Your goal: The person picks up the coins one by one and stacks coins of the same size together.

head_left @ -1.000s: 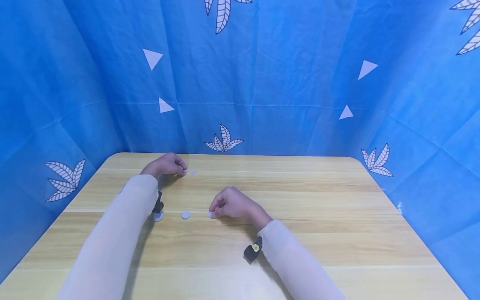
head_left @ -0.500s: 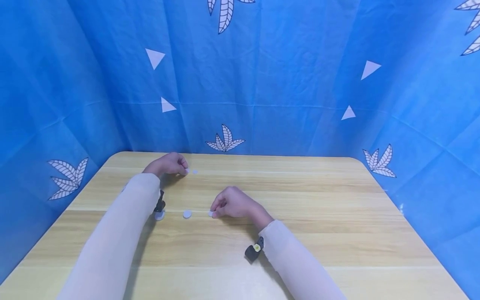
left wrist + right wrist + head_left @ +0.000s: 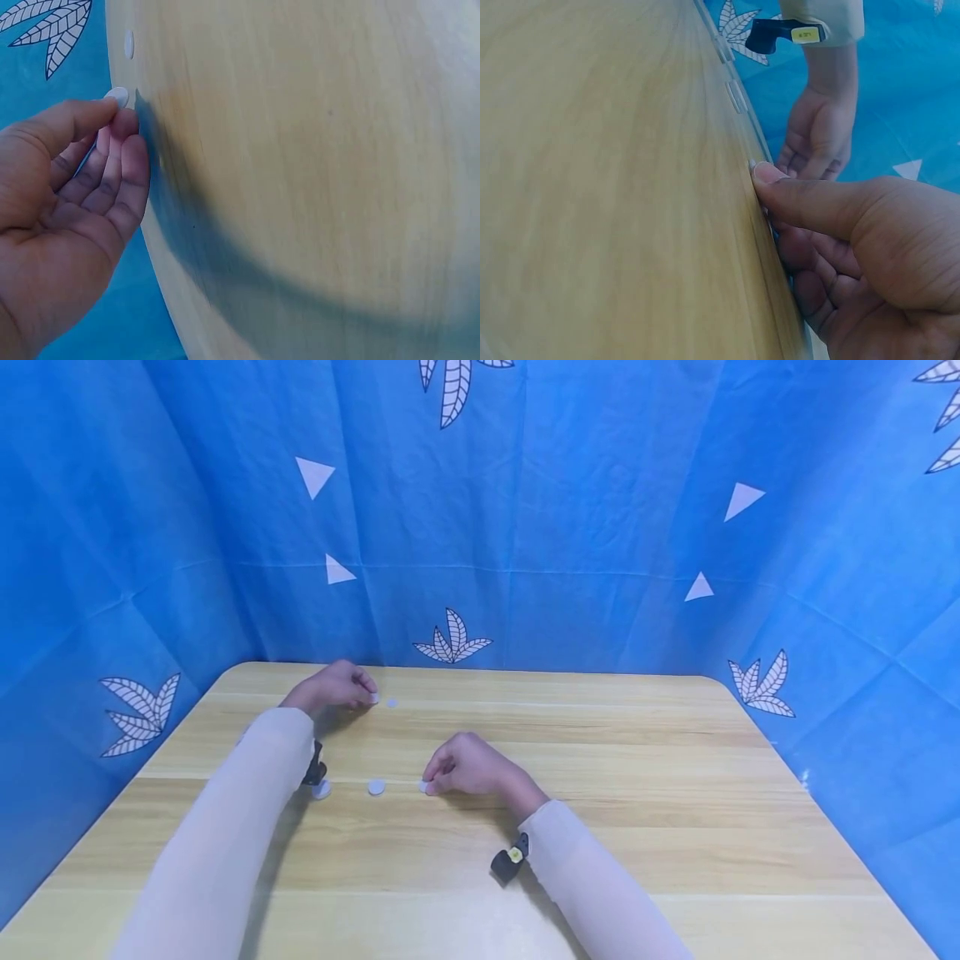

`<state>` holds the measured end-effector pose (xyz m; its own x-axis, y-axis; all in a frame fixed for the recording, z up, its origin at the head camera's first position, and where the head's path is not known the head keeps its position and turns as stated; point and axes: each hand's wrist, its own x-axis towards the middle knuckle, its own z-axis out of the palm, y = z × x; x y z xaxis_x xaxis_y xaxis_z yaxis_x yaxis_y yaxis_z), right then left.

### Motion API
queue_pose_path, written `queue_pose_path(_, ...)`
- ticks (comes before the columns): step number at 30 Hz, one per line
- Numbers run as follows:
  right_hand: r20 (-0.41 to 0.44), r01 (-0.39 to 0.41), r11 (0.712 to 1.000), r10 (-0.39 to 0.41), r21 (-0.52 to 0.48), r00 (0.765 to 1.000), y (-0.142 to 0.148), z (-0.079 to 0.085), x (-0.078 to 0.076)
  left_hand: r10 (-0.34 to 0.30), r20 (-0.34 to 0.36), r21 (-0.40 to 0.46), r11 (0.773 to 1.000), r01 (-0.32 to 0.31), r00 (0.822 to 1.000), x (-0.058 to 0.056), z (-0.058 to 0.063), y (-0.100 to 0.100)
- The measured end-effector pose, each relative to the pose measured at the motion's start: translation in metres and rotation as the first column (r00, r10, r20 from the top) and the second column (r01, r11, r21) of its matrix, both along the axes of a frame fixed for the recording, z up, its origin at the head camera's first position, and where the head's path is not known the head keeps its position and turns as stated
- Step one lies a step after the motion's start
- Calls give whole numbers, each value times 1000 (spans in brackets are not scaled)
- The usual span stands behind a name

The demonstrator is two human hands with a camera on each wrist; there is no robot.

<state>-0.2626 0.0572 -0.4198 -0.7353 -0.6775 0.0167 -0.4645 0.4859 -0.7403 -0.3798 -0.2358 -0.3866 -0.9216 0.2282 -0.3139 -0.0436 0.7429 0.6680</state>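
At the far left of the table, my left hand pinches a small white disc between thumb and fingertips. The disc looks tilted in the left wrist view; whether its edge touches the wood I cannot tell. Just right of it lies a smaller-looking white disc, flat on the table. Nearer the middle, my right hand pinches another white disc by its edge, low at the tabletop. Left of this hand lie two more white discs in a row, one disc alone and one disc beside the left wrist camera.
The light wood table has rounded far corners. A blue curtain with white leaves and triangles rises behind it and at both sides. Black wrist cameras sit at the left cuff and the right cuff.
My left hand has risen slightly with its disc, which now shows more of its face. The right hand stays put on its disc. The whole head view has shifted a little.
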Motion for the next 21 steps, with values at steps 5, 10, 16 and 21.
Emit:
queue_pose_path(5, -4, -8, 1000, 8, -8, 1000, 1, -2, -1, -14, -1, 13, 1000, 14, 1000, 5, 6, -4)
queue_pose_path(10, -25, -18, 1000, 18, -3, 1000, 0, -3, -1, -59, -48, 16, 998, 60, 997, 7, 6, -9)
queue_pose_path(16, -29, -21, 1000, 21, -7, 999, 0, -2, -1, -85, -81, 6, 996, 86, 993, 15, 13, -10)
queue_pose_path(21, -22, -11, 1000, 11, -11, 1000, 2, 0, 0, -112, -98, 8, 993, 114, 989, 17, 19, -7)
